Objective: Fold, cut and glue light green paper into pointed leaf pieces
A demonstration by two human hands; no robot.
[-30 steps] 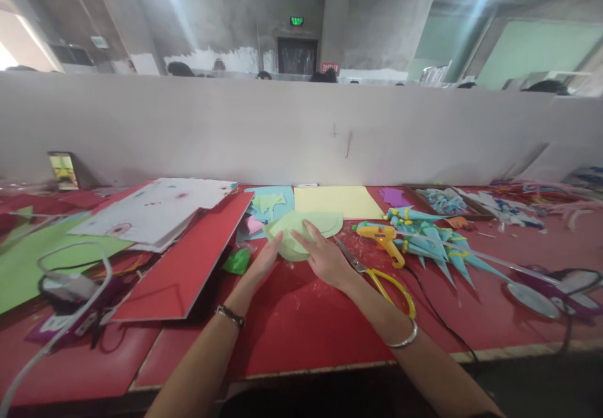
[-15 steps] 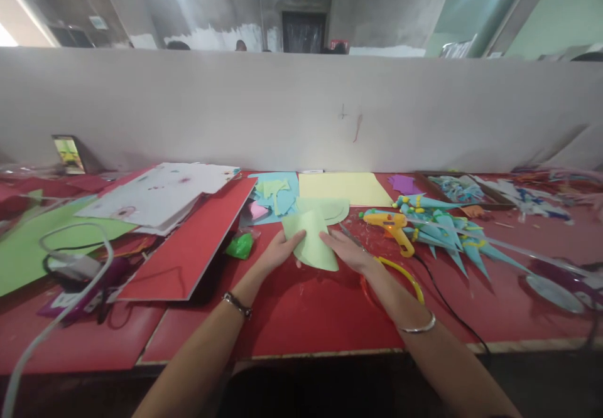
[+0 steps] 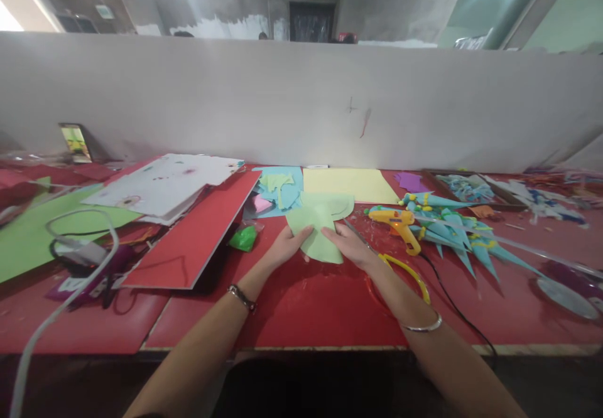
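Both hands hold a pale green paper piece [image 3: 322, 245] with a curved lower edge, just above the red table. My left hand [image 3: 291, 245] grips its left side, thumb on top and fingers underneath. On the right side, my right hand [image 3: 348, 242] has its thumb on the paper, with the other fingers mostly hidden. Behind the held piece lies another pale green sheet with a curved edge [image 3: 346, 206]. Scissors with yellow handles [image 3: 409, 273] lie partly under my right forearm. A yellow hot glue gun [image 3: 398, 226] rests to the right of my right hand.
Blue paper cones [image 3: 464, 236] pile up at the right, beside a tray [image 3: 504, 201] of scraps. A yellow sheet [image 3: 351, 182] lies at the back. Left are a red board [image 3: 198, 236], white boards [image 3: 160, 182], a green bag [image 3: 244, 238] and a cable [image 3: 42, 336].
The camera view has shifted slightly. The green paper has opened out wider between my hands, its upper left edge spreading left. Both hands keep hold of it.
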